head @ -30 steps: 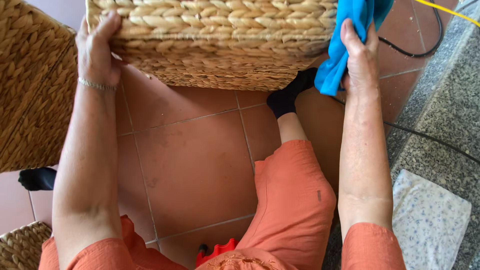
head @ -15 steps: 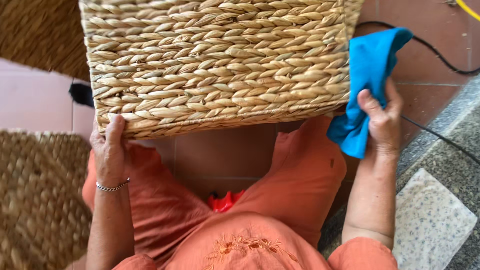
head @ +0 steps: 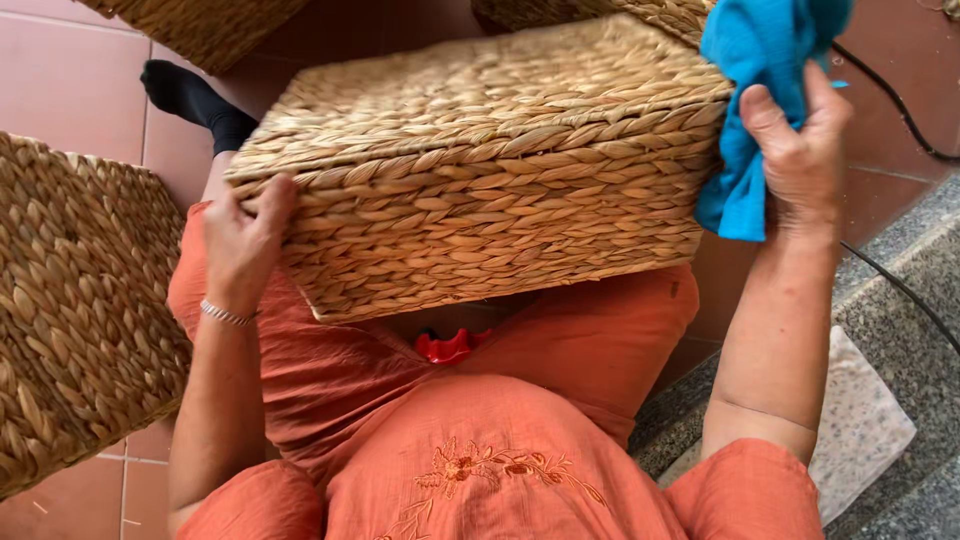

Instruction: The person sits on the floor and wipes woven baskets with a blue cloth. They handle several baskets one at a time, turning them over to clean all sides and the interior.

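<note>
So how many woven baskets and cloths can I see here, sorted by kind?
Woven baskets: 4, namely the one held on the lap, one at the left, one at the top left, one behind at the top.
Blue cloths: 1, in the right hand.
Pale speckled cloths: 1.
Total: 6.

Blue cloth cut off by top edge

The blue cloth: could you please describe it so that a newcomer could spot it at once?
Start at the big woven basket resting across the person's lap. At its right end, the right hand grips a crumpled blue cloth against the weave. It is the only bright blue thing among straw-coloured baskets and orange clothing.
</note>
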